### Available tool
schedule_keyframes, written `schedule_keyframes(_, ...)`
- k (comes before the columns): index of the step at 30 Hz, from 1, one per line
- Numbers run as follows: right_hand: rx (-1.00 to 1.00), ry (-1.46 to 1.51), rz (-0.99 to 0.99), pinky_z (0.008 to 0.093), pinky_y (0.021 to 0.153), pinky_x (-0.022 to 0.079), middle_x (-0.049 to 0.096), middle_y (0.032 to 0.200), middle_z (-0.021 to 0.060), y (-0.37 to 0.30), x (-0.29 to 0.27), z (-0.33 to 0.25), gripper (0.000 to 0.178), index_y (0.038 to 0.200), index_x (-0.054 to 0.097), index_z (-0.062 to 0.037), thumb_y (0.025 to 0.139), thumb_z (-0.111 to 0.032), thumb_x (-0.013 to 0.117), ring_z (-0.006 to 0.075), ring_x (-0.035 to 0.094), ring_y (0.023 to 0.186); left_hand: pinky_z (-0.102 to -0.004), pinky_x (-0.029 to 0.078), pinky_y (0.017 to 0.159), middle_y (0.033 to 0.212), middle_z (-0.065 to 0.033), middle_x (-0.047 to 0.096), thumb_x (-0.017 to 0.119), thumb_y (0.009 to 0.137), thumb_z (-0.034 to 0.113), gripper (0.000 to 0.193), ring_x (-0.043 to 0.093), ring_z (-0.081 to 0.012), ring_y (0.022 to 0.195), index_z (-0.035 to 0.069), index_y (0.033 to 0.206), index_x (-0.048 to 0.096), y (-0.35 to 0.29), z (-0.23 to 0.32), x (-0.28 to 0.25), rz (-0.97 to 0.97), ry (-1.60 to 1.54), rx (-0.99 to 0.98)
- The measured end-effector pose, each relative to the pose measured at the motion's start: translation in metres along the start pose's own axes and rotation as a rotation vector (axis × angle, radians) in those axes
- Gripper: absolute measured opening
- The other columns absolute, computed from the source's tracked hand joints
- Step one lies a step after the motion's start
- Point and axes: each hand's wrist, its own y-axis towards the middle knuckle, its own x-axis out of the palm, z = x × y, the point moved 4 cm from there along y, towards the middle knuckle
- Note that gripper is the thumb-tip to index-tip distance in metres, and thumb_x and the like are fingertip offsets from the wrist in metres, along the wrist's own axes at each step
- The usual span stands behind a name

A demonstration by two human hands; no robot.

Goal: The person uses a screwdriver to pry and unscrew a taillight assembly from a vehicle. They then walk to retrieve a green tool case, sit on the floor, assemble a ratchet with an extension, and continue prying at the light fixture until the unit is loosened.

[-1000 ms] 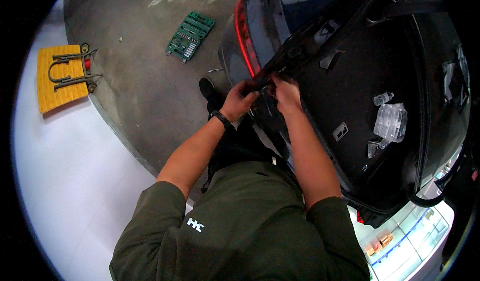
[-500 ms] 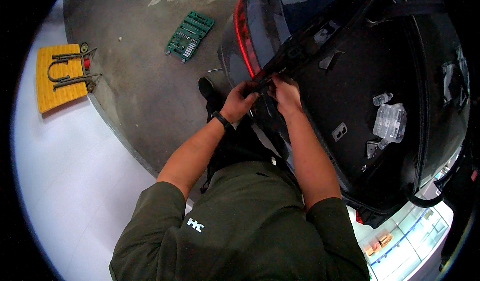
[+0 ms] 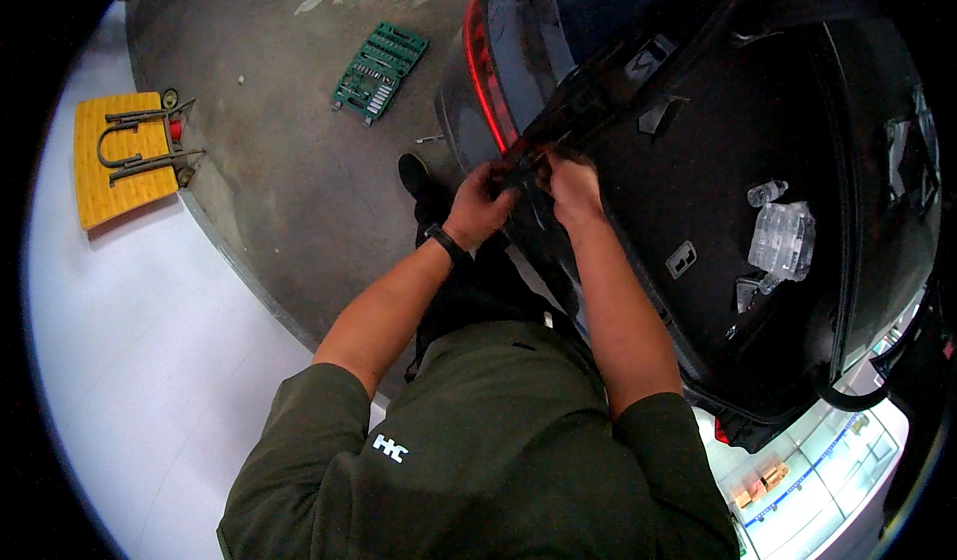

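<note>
Both my hands are close together at the rear corner of a dark car (image 3: 461, 127), just below its lit red tail light (image 3: 485, 82). My left hand (image 3: 480, 204), with a dark watch on the wrist, has its fingers curled against the dark trim by the light's lower end. Beside it, my right hand (image 3: 572, 183) pinches at the edge of the open trunk (image 3: 688, 186). Whatever lies between the fingers is dark and too small to make out.
An open green socket set (image 3: 380, 72) lies on the concrete floor, and a metal tool (image 3: 430, 140) rests near my shoe. In the trunk are a pack of clear bottles (image 3: 781, 241) and a loose bottle (image 3: 767, 193). A folding wooden table (image 3: 125, 161) stands at the far left.
My hands stay at the same spot, with only slight finger shifts. The view has moved a little; nothing has visibly been taken or let go.
</note>
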Motion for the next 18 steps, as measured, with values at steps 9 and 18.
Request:
schedule_keyframes(9,0.103,0.038,0.153,0.0374,0.076,0.051,0.07,0.105,0.0078,-0.004,-0.013,0.004,0.036,0.12,0.067,0.0003,0.098,-0.028,0.071,0.0191,0.063,0.084,-0.0313,0.049,0.094,0.113,-0.0067,0.067,0.062,0.102,0.016,0.029,0.06,-0.0155,0.105,-0.001,0.126,0.06,-0.002,0.025,0.006,-0.043,-0.136,-0.158)
schedule_keyframes(18,0.048,0.118,-0.295,0.0359,0.085,0.051,0.072,0.111,0.0069,-0.031,0.004,-0.005,0.031,0.118,0.07,0.0012,0.096,-0.02,0.073,0.0206,0.066,0.094,-0.0318,0.048,0.097,0.123,-0.0072,0.066,0.052,0.109,0.021,0.036,0.059,-0.0154,0.109,-0.002,0.135,0.057,0.008,0.003,-0.006,-0.06,-0.199,-0.177)
